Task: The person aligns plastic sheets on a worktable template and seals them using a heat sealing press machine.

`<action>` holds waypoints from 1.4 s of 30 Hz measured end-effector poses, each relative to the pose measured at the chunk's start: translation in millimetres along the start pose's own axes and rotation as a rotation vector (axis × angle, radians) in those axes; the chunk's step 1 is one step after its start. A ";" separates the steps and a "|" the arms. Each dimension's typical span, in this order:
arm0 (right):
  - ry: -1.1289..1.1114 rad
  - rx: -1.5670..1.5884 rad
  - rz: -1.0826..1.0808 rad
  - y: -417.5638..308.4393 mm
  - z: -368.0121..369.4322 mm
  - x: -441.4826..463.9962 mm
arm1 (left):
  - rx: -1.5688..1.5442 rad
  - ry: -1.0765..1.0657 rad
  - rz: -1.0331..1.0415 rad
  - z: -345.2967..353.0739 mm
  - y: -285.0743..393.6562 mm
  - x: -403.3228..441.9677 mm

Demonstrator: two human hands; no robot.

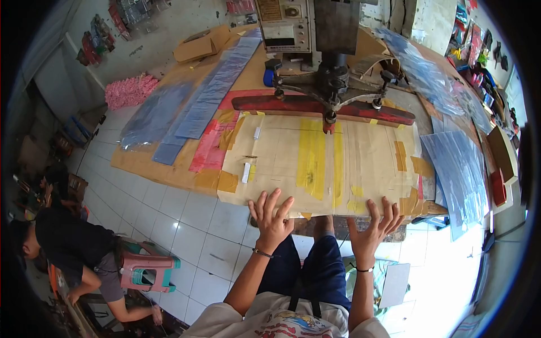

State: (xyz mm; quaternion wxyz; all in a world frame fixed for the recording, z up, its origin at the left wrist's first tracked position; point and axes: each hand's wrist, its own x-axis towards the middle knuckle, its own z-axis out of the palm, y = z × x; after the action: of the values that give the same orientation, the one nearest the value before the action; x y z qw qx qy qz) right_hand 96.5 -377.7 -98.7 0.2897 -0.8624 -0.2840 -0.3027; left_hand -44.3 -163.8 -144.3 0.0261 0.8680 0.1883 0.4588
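My left hand (271, 217) rests with fingers spread on the front edge of a tan board (276, 141) covered in tape. Farther right along that same edge, my right hand (376, 225) also lies with its fingers apart. Yellow tape strips (311, 160) run down the board's middle, and brown tape patches mark its sides. Two small white pieces (246, 172) sit on its left part. Above the board's far edge hangs a press machine's long red bar (265, 104), carried by a dark metal bracket (332, 90).
Stacks of clear bluish plastic sheets lie left (211, 93) and right (456, 174) of the board. A control box (284, 25) stands behind. At lower left, another person in a black shirt (76, 242) bends beside a pink and green stool (147, 270). A cardboard box (201, 46) sits at the back.
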 end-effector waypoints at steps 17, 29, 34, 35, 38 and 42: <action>-0.057 -0.017 -0.012 -3.8 -8.2 1.6 | -0.040 -0.052 -0.022 -10.1 4.5 3.5; -0.248 0.031 0.001 -11.8 -38.7 9.7 | -0.044 -0.095 -0.010 -8.8 0.7 2.2; -0.336 0.126 -0.014 -37.6 -69.6 38.4 | -0.154 -0.200 -0.040 -28.2 5.4 10.9; -0.351 0.166 -0.010 -41.9 -71.5 42.6 | -0.192 -0.216 -0.065 -34.0 8.5 13.7; -0.457 0.222 -0.159 -72.9 -49.4 72.3 | -0.274 -0.316 -0.102 -56.6 14.9 28.3; -0.566 0.172 -0.341 -99.1 -30.7 84.3 | -0.388 -0.471 -0.123 -81.3 9.8 39.0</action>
State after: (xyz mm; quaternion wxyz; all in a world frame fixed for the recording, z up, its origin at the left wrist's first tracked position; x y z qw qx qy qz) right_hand 74.8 -305.4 11.6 0.2164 -0.8246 -0.5178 -0.0706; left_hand -87.1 -169.6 -64.5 0.2617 0.9163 0.1382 0.2700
